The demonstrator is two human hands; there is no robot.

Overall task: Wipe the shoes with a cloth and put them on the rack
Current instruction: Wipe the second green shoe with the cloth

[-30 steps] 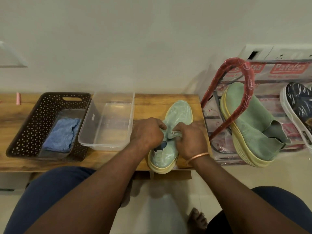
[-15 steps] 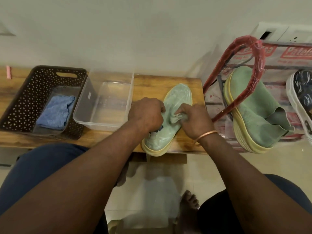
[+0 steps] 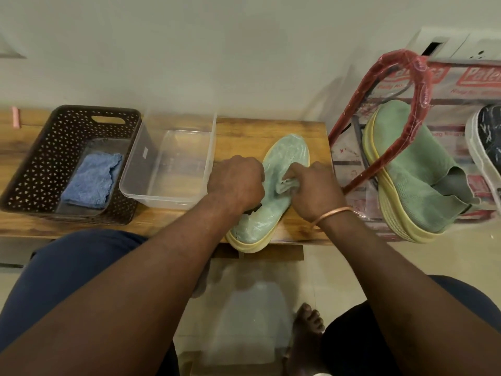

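A pale green shoe (image 3: pixel 290 156) with a yellow sole lies on the wooden table (image 3: pixel 244 134), toe pointing away, heel over the front edge. My left hand (image 3: pixel 235 183) grips the shoe's left side near the collar. My right hand (image 3: pixel 314 189) pinches a small pale green cloth (image 3: pixel 286 184) against the shoe's upper. The matching green shoe (image 3: pixel 414 177) leans on the red-framed rack (image 3: pixel 379 147) at the right.
A dark perforated basket (image 3: pixel 35 164) at the left holds a folded blue cloth (image 3: pixel 92 180). A clear plastic tub (image 3: pixel 168 166) stands beside it. A dark patterned shoe (image 3: pixel 485 142) sits on the rack's far right. My bare foot (image 3: pixel 306 329) rests on the tiled floor.
My right hand has slid the cloth a little along the shoe's upper. The left hand keeps its grip and the shoe stays in place. The camera view has shifted slightly.
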